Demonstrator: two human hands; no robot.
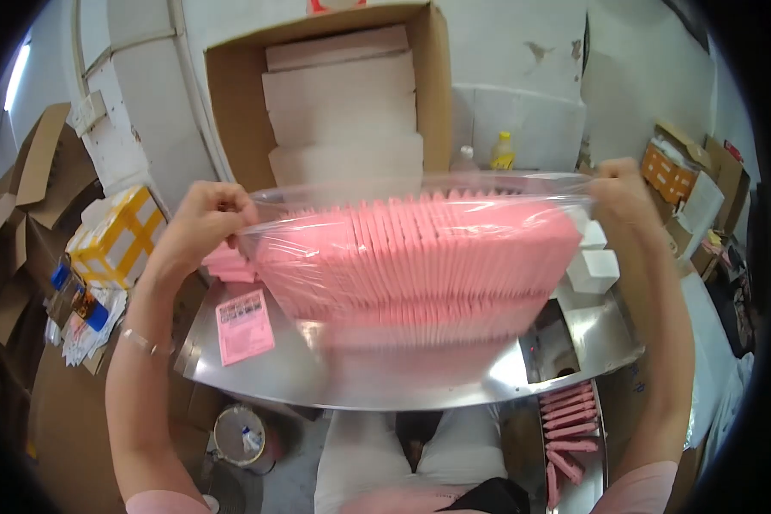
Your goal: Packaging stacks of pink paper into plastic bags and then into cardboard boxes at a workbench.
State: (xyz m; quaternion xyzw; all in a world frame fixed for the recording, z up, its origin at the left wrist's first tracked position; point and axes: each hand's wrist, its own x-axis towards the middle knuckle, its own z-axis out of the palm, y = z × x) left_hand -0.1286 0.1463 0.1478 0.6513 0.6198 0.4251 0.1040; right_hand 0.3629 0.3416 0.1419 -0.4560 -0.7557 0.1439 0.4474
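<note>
Pink packets bag (pixel 420 257), seemingly gripped between left hand (pixel 199 224), right hand (pixel 621 195)

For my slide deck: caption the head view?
Both hands lift a clear plastic bag of pink packets.

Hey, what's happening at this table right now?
A person holds a clear plastic bag packed with a row of flat pink packets above a steel table, left hand and right hand gripping its ends. An open cardboard box of pale stacked boxes stands behind.
</note>
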